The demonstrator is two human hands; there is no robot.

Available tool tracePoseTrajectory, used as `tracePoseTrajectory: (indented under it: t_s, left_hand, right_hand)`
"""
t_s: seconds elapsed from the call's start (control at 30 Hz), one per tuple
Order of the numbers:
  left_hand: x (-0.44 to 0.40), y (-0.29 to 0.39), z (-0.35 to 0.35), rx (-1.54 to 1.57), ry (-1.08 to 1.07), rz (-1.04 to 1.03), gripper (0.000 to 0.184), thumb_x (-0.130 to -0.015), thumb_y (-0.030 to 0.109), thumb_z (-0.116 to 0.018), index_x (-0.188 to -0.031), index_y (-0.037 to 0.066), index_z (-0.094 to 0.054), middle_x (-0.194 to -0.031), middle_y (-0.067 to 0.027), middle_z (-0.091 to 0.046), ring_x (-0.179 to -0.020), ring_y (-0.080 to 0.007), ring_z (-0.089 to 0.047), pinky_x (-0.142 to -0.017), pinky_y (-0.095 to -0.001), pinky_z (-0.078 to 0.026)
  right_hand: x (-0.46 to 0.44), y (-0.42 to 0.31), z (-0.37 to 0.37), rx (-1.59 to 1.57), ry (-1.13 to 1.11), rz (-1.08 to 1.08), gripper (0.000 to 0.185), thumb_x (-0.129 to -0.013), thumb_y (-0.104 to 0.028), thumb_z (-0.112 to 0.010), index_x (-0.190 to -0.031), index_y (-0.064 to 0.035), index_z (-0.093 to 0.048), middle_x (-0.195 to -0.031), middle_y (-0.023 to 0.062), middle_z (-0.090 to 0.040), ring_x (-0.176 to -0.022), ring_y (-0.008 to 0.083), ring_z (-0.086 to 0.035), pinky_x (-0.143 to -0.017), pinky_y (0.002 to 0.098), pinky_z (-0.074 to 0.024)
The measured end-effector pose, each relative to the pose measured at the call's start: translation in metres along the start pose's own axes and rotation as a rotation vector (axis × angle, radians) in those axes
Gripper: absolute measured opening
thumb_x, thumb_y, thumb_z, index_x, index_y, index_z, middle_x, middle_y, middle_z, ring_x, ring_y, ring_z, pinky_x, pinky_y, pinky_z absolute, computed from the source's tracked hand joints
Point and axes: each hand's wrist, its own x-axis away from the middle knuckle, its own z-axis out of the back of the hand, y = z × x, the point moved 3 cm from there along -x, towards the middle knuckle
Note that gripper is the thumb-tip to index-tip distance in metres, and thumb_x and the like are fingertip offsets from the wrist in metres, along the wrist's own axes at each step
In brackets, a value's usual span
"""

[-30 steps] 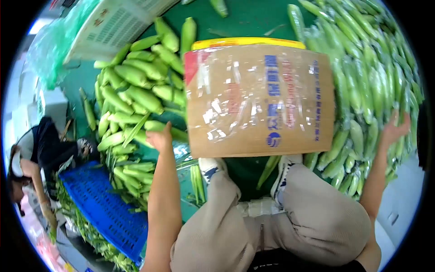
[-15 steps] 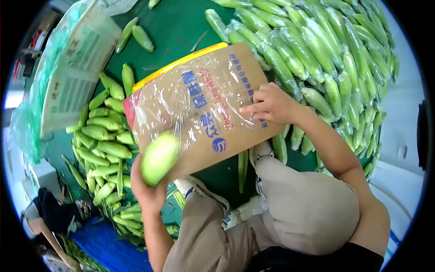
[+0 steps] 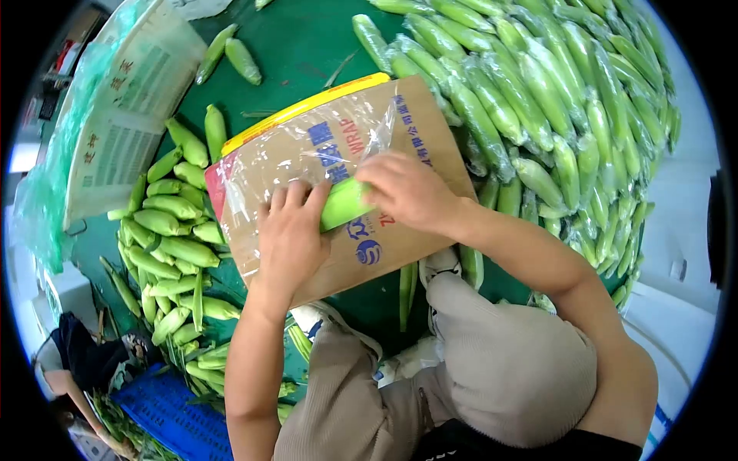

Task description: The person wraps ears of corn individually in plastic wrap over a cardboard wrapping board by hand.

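An ear of corn (image 3: 344,204) in its green husk lies across the cling film (image 3: 269,173) on a brown printed cardboard (image 3: 430,138). Over its left end is my left hand (image 3: 292,230), the thumb against the husk and the fingers spread towards the film. My right hand (image 3: 406,188) closes round the other end with bent fingers. Just above that hand the film rises in a shiny crease; whether the fingertips also pinch it is hidden. A yellow strip (image 3: 307,107) edges the far side of the cardboard.
Unwrapped corn (image 3: 173,238) is heaped on the left, beside a white crate (image 3: 115,123) with green plastic. Film-wrapped corn (image 3: 538,92) is piled at the right. A blue crate (image 3: 173,411) and another person's arm (image 3: 84,403) are at lower left.
My left hand has brought the ear of corn up and right, down onto the film. My right hand has moved left from the cardboard's right side to the corn.
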Motion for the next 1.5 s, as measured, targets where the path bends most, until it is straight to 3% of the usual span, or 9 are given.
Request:
tracePoseTrajectory:
  t_s: [0.27, 0.43, 0.6, 0.77, 0.9, 1.0, 1.17, 1.27, 1.5]
  left_hand:
    - [0.114, -0.068, -0.022, 0.137, 0.296, 0.333, 0.087, -0.060, 0.030, -0.097, -0.135, 0.005, -0.060, -0.121, -0.0173, -0.057, -0.118, -0.0378, -0.052, -0.101, -0.0474, -0.044]
    - [0.106, -0.065, -0.024, -0.095, 0.461, 0.285, 0.013, -0.087, 0.009, -0.075, -0.100, 0.010, -0.075, -0.084, -0.0107, -0.065, -0.074, -0.0266, -0.062, -0.075, -0.0335, -0.049]
    - [0.155, -0.094, -0.033, 0.652, 1.034, 0.642, 0.010, -0.102, 0.010, -0.064, -0.104, 0.001, -0.061, -0.100, -0.0091, -0.068, -0.089, -0.0189, -0.063, -0.084, -0.0315, -0.050]
    - [0.124, -0.041, -0.011, 0.127, 0.414, 0.227, 0.060, -0.074, 0.025, -0.088, -0.128, 0.012, -0.067, -0.104, -0.0120, -0.062, -0.100, -0.0324, -0.059, -0.089, -0.0444, -0.046]
    - [0.106, -0.049, -0.013, 0.081, 0.265, 0.299, 0.046, -0.074, 0.020, -0.086, -0.118, 0.013, -0.073, -0.100, -0.0082, -0.066, -0.095, -0.0304, -0.062, -0.084, -0.0419, -0.048]
    - [0.093, -0.057, -0.025, 0.020, 0.446, 0.022, 0.029, -0.079, 0.017, -0.081, -0.107, 0.015, -0.073, -0.086, -0.0046, -0.063, -0.085, -0.0287, -0.063, -0.076, -0.0417, -0.049]
    - [0.132, -0.063, -0.035, 0.199, 0.690, 0.326, 0.018, -0.088, -0.002, -0.068, -0.103, 0.008, -0.068, -0.088, -0.0146, -0.066, -0.082, -0.0337, -0.065, -0.073, -0.0399, -0.051]
    - [0.142, -0.031, -0.026, 0.616, 0.921, 0.249, 0.012, -0.099, -0.006, -0.054, -0.104, -0.002, -0.064, -0.101, -0.0161, -0.069, -0.100, -0.0271, -0.070, -0.093, -0.0385, -0.056]
    - [0.099, 0.015, -0.057, 0.104, 0.371, -0.026, 0.024, -0.087, 0.029, -0.076, -0.106, 0.014, -0.076, -0.144, -0.0163, -0.056, -0.138, -0.0360, -0.049, -0.114, -0.0563, -0.038]
  right_hand:
    - [-0.006, 0.002, -0.029, 0.186, -0.159, 0.102, 0.077, -0.070, -0.039, -0.089, -0.138, -0.0176, -0.058, -0.115, 0.0082, -0.059, -0.112, 0.0295, -0.057, -0.098, 0.0424, -0.0471]
    - [-0.003, -0.002, -0.003, 0.064, -0.004, -0.075, 0.079, -0.071, -0.031, -0.089, -0.142, -0.0192, -0.056, -0.114, 0.0087, -0.060, -0.109, 0.0329, -0.056, -0.096, 0.0451, -0.0477]
    - [0.005, 0.002, 0.019, 0.149, -0.379, 0.007, 0.072, -0.072, -0.025, -0.088, -0.138, -0.0172, -0.060, -0.109, 0.0100, -0.057, -0.105, 0.0339, -0.053, -0.094, 0.0463, -0.0469]
    - [0.009, 0.004, 0.011, 0.055, -0.372, -0.047, 0.076, -0.073, -0.029, -0.089, -0.139, -0.0117, -0.057, -0.111, 0.0123, -0.057, -0.108, 0.0349, -0.053, -0.097, 0.0445, -0.0450]
    - [0.013, 0.010, 0.011, -0.095, -0.274, -0.114, 0.079, -0.072, -0.030, -0.090, -0.140, -0.0097, -0.056, -0.113, 0.0133, -0.059, -0.110, 0.0353, -0.054, -0.098, 0.0453, -0.0446]
    - [0.011, 0.006, 0.015, -0.144, -0.207, -0.200, 0.079, -0.072, -0.031, -0.090, -0.139, -0.0089, -0.056, -0.114, 0.0132, -0.060, -0.110, 0.0354, -0.055, -0.098, 0.0458, -0.0448]
    - [0.010, 0.000, 0.012, 0.071, -0.375, -0.146, 0.081, -0.070, -0.037, -0.090, -0.139, -0.0089, -0.057, -0.110, 0.0130, -0.058, -0.109, 0.0344, -0.055, -0.096, 0.0444, -0.0470]
    - [0.010, -0.015, 0.006, 0.107, -0.531, -0.003, 0.081, -0.070, -0.040, -0.088, -0.139, -0.0096, -0.057, -0.110, 0.0126, -0.057, -0.109, 0.0337, -0.055, -0.095, 0.0431, -0.0481]
    - [0.002, -0.030, -0.003, 0.175, -0.357, 0.157, 0.083, -0.074, -0.047, -0.084, -0.145, -0.0153, -0.056, -0.118, 0.0128, -0.055, -0.115, 0.0362, -0.054, -0.101, 0.0503, -0.0456]
